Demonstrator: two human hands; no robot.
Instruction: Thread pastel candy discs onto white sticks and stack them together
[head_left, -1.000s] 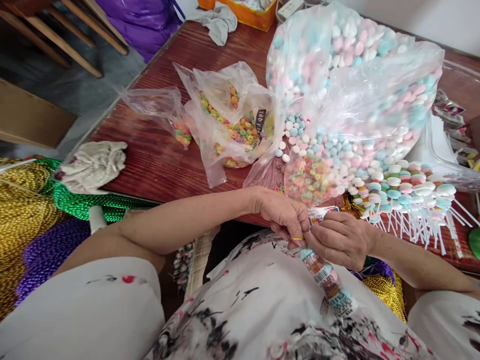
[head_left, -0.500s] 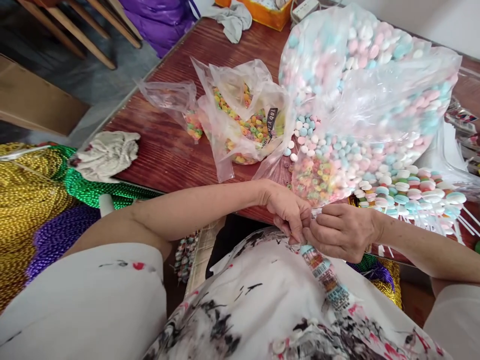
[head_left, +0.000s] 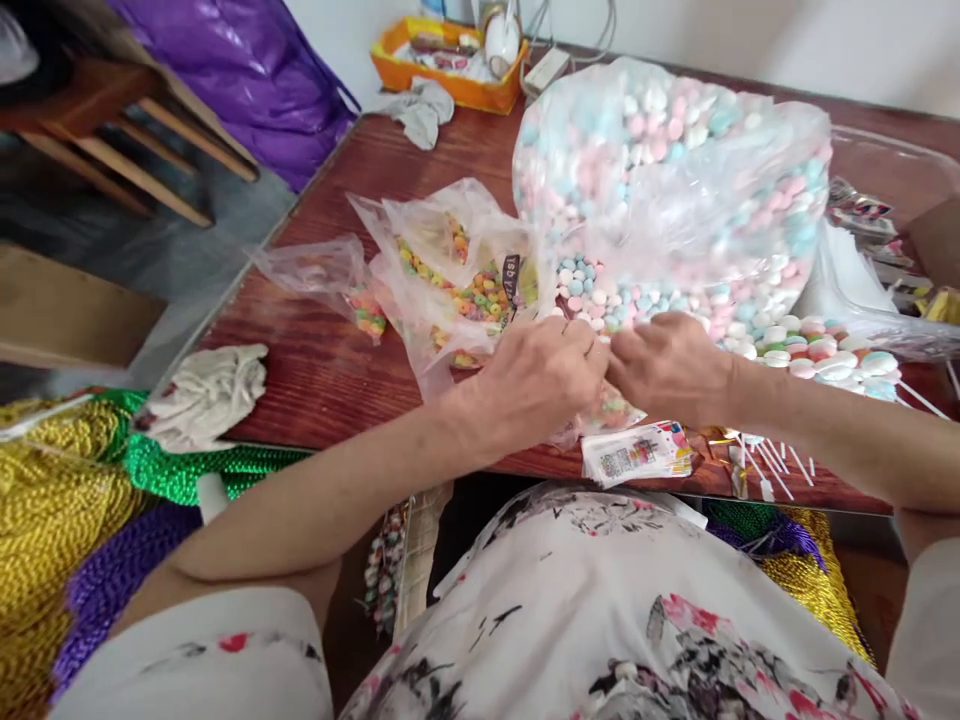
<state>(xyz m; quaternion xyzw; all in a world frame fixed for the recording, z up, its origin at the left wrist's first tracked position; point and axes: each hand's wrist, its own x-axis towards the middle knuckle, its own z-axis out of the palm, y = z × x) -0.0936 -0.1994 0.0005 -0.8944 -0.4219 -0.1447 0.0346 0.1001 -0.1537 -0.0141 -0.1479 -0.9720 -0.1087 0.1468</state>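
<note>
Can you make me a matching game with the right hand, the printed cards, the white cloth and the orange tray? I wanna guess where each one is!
Things:
1. Right hand
2. Printed cards
3. White cloth
4. Orange tray

Places:
A. In a pile at the near edge of the table
B. At the back, beside a grey cloth
C. Close beside the left hand
D. At the table's left corner, by green beads

Right pairs: 1-C, 2-A, 3-D, 4-B
</note>
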